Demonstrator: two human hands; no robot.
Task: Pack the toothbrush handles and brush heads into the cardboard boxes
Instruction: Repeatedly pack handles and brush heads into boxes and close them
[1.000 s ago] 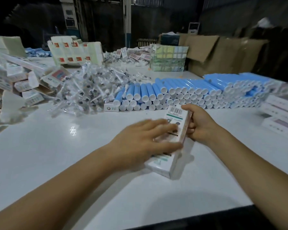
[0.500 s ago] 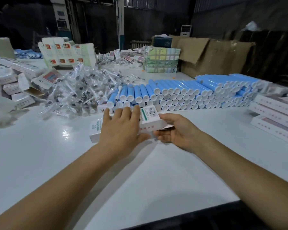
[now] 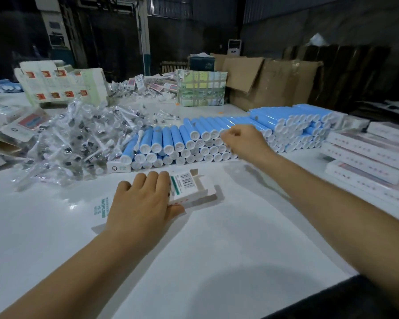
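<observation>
Hiding much of the box [image 3: 189, 187], left hand [image 3: 143, 203] presses flat; right hand's [image 3: 244, 141] grip unclear.

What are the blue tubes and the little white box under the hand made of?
The blue tubes look like smooth, matte plastic with white end caps. The white box under the left hand appears to be thin printed cardboard: folded flaps, barcode, open end.
</observation>
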